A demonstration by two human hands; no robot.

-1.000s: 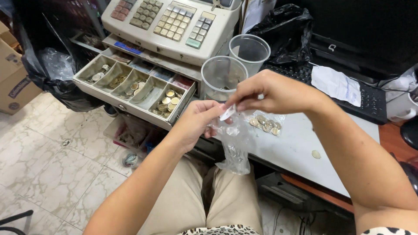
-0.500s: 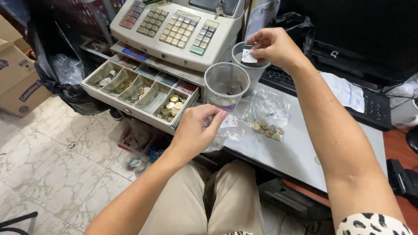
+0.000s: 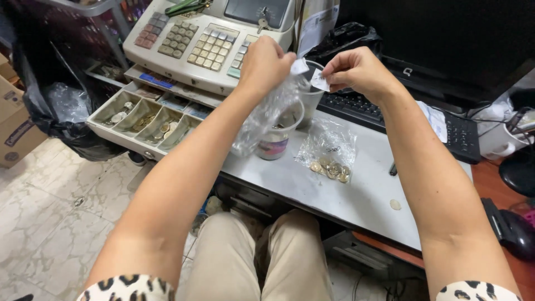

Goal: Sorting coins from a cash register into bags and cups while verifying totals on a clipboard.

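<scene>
The left hand [image 3: 266, 62] pinches a clear plastic bag [image 3: 266, 114] hanging over the plastic cup [image 3: 277, 139] on the counter [image 3: 312, 187], while the right hand [image 3: 356, 71] grips a small white paper slip [image 3: 319, 81] beside it.

This is the till corner of a small shop. A cash register [image 3: 206, 42] with a keypad stands at the far left of the grey counter [image 3: 340, 195], its drawer [image 3: 147, 120] pulled open to show compartments of sorted coins. A bag of loose coins [image 3: 330, 159] lies on the counter, a black keyboard [image 3: 407, 114] and monitor [image 3: 446, 44] sit at the far right, and a cardboard box [image 3: 16, 125] rests on the tiled floor [image 3: 50, 212] at the left.
</scene>
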